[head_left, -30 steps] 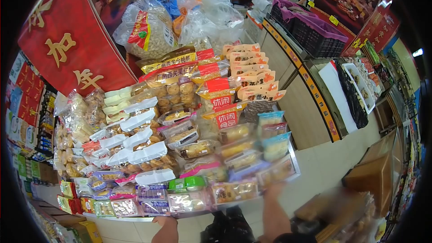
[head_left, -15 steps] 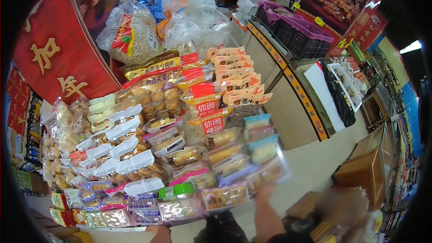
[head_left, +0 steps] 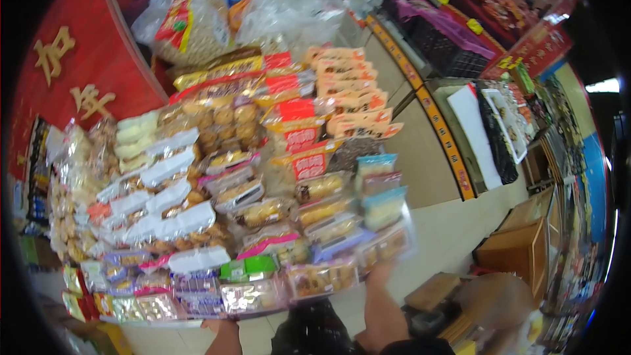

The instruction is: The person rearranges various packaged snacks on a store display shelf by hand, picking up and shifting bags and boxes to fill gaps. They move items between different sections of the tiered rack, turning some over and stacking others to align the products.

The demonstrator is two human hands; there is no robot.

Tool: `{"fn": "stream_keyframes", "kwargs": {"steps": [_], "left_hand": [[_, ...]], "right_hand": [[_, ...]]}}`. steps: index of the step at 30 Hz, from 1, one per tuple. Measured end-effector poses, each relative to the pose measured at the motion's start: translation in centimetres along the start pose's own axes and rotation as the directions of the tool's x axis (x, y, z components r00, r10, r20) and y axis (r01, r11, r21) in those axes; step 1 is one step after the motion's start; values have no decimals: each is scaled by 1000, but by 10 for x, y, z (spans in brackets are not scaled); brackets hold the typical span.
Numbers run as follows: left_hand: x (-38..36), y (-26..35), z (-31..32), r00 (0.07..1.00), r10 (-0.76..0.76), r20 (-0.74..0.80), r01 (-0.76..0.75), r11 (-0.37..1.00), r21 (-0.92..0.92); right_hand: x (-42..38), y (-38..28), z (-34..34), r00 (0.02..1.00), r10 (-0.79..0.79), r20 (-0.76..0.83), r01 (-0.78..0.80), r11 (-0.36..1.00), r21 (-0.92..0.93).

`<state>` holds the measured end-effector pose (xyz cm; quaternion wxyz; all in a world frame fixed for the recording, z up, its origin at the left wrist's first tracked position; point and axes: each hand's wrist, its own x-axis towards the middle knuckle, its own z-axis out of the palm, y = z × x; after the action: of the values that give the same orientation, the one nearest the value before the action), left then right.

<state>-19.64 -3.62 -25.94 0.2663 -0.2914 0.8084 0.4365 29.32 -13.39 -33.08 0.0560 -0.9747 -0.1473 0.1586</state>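
Note:
My right hand (head_left: 381,275) is at the front right corner of a display stand (head_left: 263,311) loaded with packaged snacks. It lies against a clear pack of pastries (head_left: 388,250), and its fingertips are hidden there. Below the front edge, my left hand (head_left: 222,327) touches or nearly touches the rim, with most of its fingers out of sight. Between the two hands sit a clear pack of small cakes (head_left: 322,279), a pale snack pack (head_left: 253,294) and a green-topped pack (head_left: 248,268).
Bagged biscuits with white labels (head_left: 172,198) and orange snack bags (head_left: 358,102) cover the stand. Behind it stand a large bag of nuts (head_left: 194,29) and a red banner (head_left: 79,46). A black crate (head_left: 437,36), a counter (head_left: 420,158) and a blurred round shape (head_left: 497,302) are to the right.
The whole view has shifted, so the stand appears slightly higher and further left. Both hands keep about the same places at its front edge. The picture is more blurred now.

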Motion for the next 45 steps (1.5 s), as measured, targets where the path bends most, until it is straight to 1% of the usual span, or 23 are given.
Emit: {"fn": "stream_keyframes", "kwargs": {"steps": [2,4,5,7,9,10,11,12,13,15,18,22,27,28,29,31,34,36,39,41,42,44,45], "left_hand": [[2,1,-8,1000,-10,-23,10,1000,3],[0,2,-15,999,-19,-48,19,1000,6],[-1,2,-15,998,-25,-51,25,1000,3],[-4,3,-14,998,-41,-50,40,999,-6],[33,-5,-18,996,43,-74,-43,999,10],[35,-6,-17,996,35,-77,-35,999,1],[39,-6,-18,996,40,-74,-40,999,2],[40,-6,-17,997,38,-67,-38,999,0],[41,-6,-17,997,41,-67,-41,999,-4],[43,-7,-18,997,40,-64,-41,999,-8],[41,-8,-17,997,76,-22,-76,997,-3],[51,-8,-19,982,157,109,-159,987,11],[85,-12,-24,984,70,162,-64,997,-41],[96,-14,-24,982,62,181,-55,997,-44],[102,-15,-25,977,51,206,-43,998,-44],[130,-18,-34,971,45,235,-38,999,-34],[100,-10,-32,974,41,224,-35,999,-27],[87,-9,-30,973,41,229,-39,999,-13],[70,-4,-31,972,35,231,-38,999,6],[62,-1,-34,971,36,234,-40,999,12],[60,-1,-34,969,40,245,-46,999,16],[56,1,-32,966,38,255,-47,999,26],[51,1,-30,965,41,257,-53,998,37]], "right_hand": [[3,1,-2,998,-56,36,57,997,-42],[13,11,10,995,-91,32,88,992,93],[23,28,27,992,-128,14,119,950,290],[44,63,60,978,-210,-6,158,719,677],[58,80,77,975,-223,7,187,830,525],[37,50,45,996,-37,86,-36,701,712],[8,-1,-4,964,148,223,-267,476,838],[-10,-28,-31,917,244,314,-378,286,880],[-21,-45,-48,886,278,371,-422,154,894],[-36,-66,-72,854,282,438,-454,-8,891],[-43,-84,-88,825,300,479,-474,-94,876],[-28,-66,-66,840,349,416,-463,61,884],[-18,-48,-47,831,440,341,-497,312,810],[-13,-38,-38,845,439,305,-477,365,799],[6,-7,-5,905,359,226,-373,418,828],[-8,-1,-11,941,302,155,-290,476,831],[-18,-44,-47,863,413,289,-438,328,837],[-27,-60,-65,801,443,403,-462,30,886],[-14,-14,-31,850,425,311,-459,310,833],[-8,5,-13,862,421,281,-461,426,778],[0,21,-1,909,340,240,-392,503,771],[1,28,5,943,262,207,-324,569,756],[-1,21,2,951,249,185,-295,536,791]]}}
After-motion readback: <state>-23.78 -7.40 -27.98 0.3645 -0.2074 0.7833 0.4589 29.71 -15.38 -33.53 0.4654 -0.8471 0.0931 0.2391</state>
